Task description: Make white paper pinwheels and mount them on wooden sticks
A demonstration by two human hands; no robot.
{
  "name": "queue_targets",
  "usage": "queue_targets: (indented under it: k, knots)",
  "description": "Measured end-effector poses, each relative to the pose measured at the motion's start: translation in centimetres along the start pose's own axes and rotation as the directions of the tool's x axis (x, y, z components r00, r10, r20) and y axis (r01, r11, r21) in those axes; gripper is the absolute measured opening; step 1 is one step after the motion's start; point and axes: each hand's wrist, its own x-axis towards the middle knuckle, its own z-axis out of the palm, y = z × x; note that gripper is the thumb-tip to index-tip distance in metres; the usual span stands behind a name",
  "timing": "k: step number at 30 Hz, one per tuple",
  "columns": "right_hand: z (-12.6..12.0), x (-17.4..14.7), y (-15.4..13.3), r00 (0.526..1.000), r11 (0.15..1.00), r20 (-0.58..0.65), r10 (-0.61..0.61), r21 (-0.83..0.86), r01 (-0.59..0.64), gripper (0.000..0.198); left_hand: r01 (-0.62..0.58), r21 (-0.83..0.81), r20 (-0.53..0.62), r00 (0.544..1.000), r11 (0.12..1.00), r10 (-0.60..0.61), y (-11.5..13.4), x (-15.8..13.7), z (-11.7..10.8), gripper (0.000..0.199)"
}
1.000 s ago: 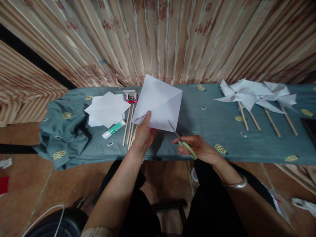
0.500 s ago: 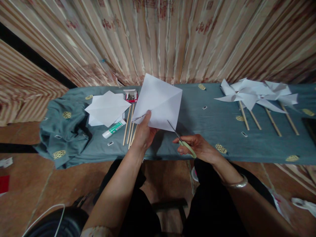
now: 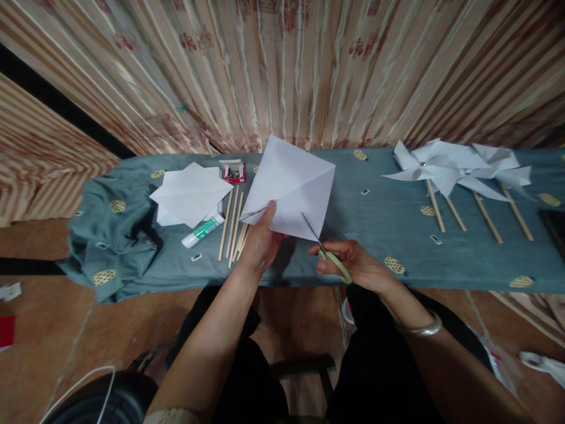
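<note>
- The square sheet (image 3: 293,176) is made of smooth, matt paper.
- The scissors (image 3: 335,264) are bladed in metal, handled in plastic.
- The sticks (image 3: 232,221) are made of wood.
- The bangle (image 3: 430,328) is finished in glossy metal.

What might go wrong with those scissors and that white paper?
The scissors have a blade over the white paper, so a cut might stray. The left hand holds it near one edge, so it could bend. The open box of small metal pieces is nearby and might get knocked.

Wht paper (image 3: 292,181), scissors (image 3: 339,266) @ corner
</note>
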Motion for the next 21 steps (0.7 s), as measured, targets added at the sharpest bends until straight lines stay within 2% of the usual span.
queue_targets:
  k: [10, 21]
  knots:
    - [0.20, 0.18, 0.06, 0.999, 0.998, -0.027, 0.037, 0.046, -0.036, 0.062, -0.002, -0.016, 0.022, 1.000, 1.000, 0.002, -0.01, 0.09, -0.17, 0.020]
    - [0.33, 0.20, -0.02, 0.999, 0.999, -0.025, 0.020, 0.029, -0.020, 0.052, 0.012, -0.022, 0.039, 0.999, 1.000, -0.011, -0.10, -0.07, -0.02, 0.015]
